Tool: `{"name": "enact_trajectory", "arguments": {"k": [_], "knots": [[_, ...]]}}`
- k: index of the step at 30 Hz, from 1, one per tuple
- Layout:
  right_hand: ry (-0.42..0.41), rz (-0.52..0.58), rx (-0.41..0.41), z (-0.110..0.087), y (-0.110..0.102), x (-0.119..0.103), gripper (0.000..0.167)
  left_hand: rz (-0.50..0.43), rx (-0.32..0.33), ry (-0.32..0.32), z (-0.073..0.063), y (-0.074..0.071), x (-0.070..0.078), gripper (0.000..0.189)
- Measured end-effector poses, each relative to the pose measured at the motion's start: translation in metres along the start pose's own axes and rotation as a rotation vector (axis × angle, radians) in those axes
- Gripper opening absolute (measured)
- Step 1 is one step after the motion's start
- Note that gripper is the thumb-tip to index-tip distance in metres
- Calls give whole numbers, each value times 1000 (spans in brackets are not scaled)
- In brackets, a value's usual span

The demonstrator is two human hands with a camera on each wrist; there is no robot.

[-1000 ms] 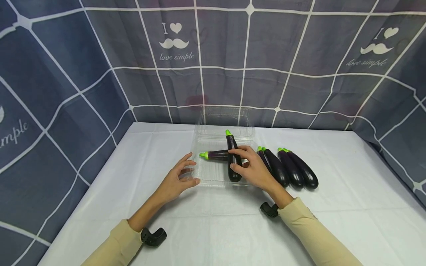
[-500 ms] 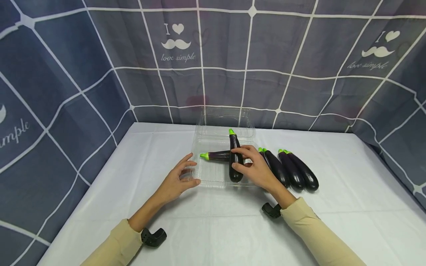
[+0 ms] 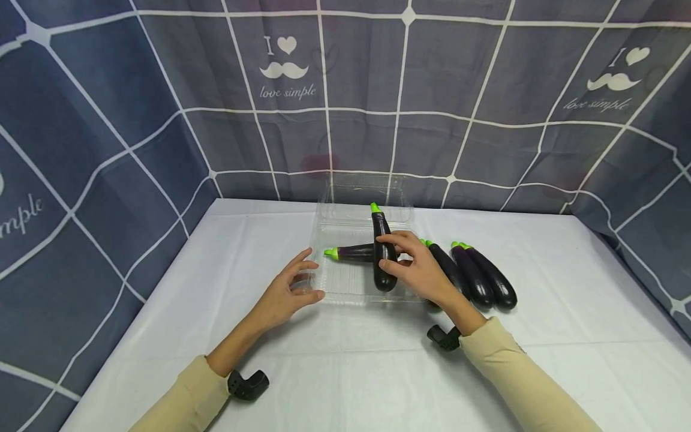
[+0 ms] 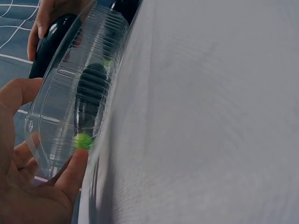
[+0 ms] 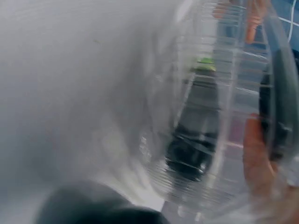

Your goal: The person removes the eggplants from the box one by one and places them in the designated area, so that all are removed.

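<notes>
My right hand [image 3: 412, 264] pinches a dark purple eggplant [image 3: 384, 273] between thumb and fingers, holding it lengthwise with its green stem end away from me. It overlaps a clear plastic clamshell container [image 3: 345, 294], in which a second eggplant [image 3: 353, 253] lies crosswise, stem to the left. My left hand [image 3: 283, 297] is at the container's left end, thumb near the front corner and fingers along the side wall. In the left wrist view those fingertips sit right at the plastic wall [image 4: 51, 116]. The right wrist view is blurred, with the held eggplant [image 5: 280, 102] behind the clear plastic.
Several more eggplants [image 3: 480, 276] lie side by side on the white cloth to the right of the container, partly hidden by my right hand. The container's raised lid [image 3: 367, 192] leans toward the grey checked curtain [image 3: 361, 144] at the back.
My right hand has shifted slightly to the right and away from me with the eggplant. My left hand and the container have stayed in place.
</notes>
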State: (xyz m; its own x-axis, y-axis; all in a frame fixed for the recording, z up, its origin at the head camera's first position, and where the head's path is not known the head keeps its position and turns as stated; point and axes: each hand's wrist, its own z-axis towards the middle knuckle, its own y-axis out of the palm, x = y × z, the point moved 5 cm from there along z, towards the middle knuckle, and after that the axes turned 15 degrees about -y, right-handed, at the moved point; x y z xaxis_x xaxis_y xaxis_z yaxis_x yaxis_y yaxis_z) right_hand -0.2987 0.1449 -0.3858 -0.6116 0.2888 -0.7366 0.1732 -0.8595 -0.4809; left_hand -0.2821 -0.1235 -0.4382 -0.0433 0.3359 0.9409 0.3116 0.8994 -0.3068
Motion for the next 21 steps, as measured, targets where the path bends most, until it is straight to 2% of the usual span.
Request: {"name": "enact_trajectory", "arguments": {"k": [8, 15, 21], "knots": [[-5, -31, -30, -8, -19, -10, 41, 20, 3, 5, 0, 0, 2, 58], [-34, -80, -62, -30, -41, -7, 42, 18, -3, 23, 1, 0, 0, 57], [-7, -118, -66, -47, -57, -8, 42, 14, -3, 24, 0, 0, 1, 56]]}}
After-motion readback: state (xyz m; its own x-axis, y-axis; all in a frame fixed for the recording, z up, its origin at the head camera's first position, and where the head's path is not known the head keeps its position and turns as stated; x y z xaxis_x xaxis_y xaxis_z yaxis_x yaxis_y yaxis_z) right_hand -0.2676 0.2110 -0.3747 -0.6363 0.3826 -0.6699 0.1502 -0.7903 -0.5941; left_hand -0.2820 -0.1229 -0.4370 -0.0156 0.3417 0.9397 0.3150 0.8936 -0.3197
